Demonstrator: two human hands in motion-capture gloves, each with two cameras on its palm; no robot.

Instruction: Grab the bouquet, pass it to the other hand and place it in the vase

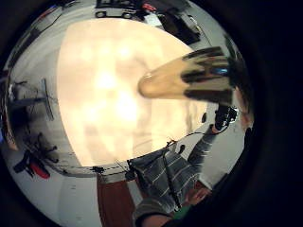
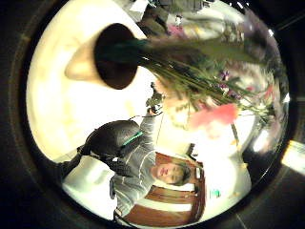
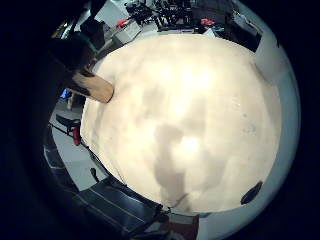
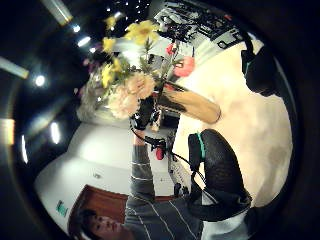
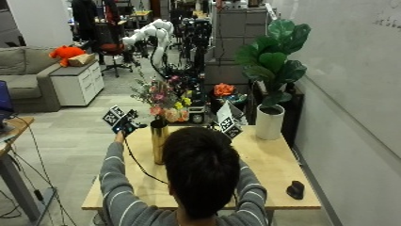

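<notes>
Counter point(image 5: 276, 165): light wood top, left edge near open floor, right edge close to the white wall. Vase point(image 5: 158, 141): tall, gold-toned, upright on the left part of the counter, set in from the left edge, bare wood around its base. Contents of vase: bouquet point(image 5: 164, 101), stems down inside the dark mouth, pink, peach and yellow blooms with green sprigs spreading above the rim; in the left thumb side palm view, green stems enter the opening of the vase point(image 2: 112, 57) and the blooms point(image 2: 214, 114) fan out close to the palm. Left hand point(image 5: 123, 126): black glove, raised just beside the vase's upper part at the left; whether fingers are spread or curled cannot be told. Right hand: hidden behind the head in the outside view, fingers not visible in any view, state cannot be told; its little finger side palm view looks over broad bare counter point(image 3: 200, 125) with the vase point(image 3: 92, 87) at one side. Small dark object point(image 5: 294, 189): on the counter near the front right corner, well apart from the vase. Potted plant point(image 5: 271, 70): large green leaves, white pot, at the far right corner beside the wall.
</notes>
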